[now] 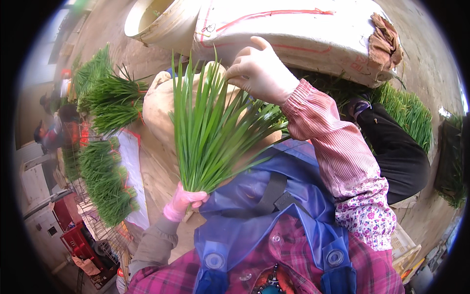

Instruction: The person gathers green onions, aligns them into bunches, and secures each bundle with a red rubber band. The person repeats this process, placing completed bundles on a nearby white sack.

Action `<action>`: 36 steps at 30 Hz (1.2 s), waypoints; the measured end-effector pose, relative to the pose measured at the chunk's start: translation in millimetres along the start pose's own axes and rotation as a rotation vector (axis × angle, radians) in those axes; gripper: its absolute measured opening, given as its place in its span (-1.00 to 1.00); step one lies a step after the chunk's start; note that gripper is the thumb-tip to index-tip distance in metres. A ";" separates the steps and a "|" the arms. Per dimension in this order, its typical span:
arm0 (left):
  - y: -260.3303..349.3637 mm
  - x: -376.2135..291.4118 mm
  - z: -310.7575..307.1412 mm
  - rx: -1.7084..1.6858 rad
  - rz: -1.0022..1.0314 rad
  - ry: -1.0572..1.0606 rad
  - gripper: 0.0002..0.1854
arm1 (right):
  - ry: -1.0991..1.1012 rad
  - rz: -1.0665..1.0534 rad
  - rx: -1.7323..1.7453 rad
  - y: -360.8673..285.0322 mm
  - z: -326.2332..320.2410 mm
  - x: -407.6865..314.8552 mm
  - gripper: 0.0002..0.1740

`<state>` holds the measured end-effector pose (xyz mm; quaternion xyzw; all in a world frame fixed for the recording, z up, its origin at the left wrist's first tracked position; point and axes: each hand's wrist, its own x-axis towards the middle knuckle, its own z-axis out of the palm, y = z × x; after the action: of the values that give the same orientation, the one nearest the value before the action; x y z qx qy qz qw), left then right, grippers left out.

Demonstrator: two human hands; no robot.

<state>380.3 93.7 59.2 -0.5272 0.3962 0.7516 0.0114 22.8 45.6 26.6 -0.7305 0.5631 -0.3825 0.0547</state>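
Observation:
My left hand (187,201), in a pink glove, grips a bunch of flat-leaved garlic chives (205,147) by the stem end. The leaves fan upward and to the right, in front of my blue waterproof apron (235,205). At the upper tips is my right hand (260,70) in a whitish glove. Its thumb and forefinger are pinched together at the edge of the leaf tips; what lies between them is too small to make out. Behind the bunch lies a beige cloth-like cover (158,99), partly hidden. More loose green leaves (270,112) show beneath my right forearm.
Ahead stand a white foam box (279,29) with a brown rag (385,42) and a whitish bucket (161,22). Tied chive bundles (106,180) lie left by a wire rack (106,239). More chives (407,114) stand right, past a black-trousered leg (393,154). People (51,132) are far left.

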 end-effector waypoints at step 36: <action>-30.1 7.1 2.7 -0.240 0.015 -0.008 -0.60 | 0.044 0.551 0.206 21.0 -6.4 -129.8 -0.91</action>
<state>388.1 113.1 36.3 -0.5186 0.3074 0.7959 -0.0558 -7.1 152.6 -44.2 -0.5322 0.6997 -0.4239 0.2180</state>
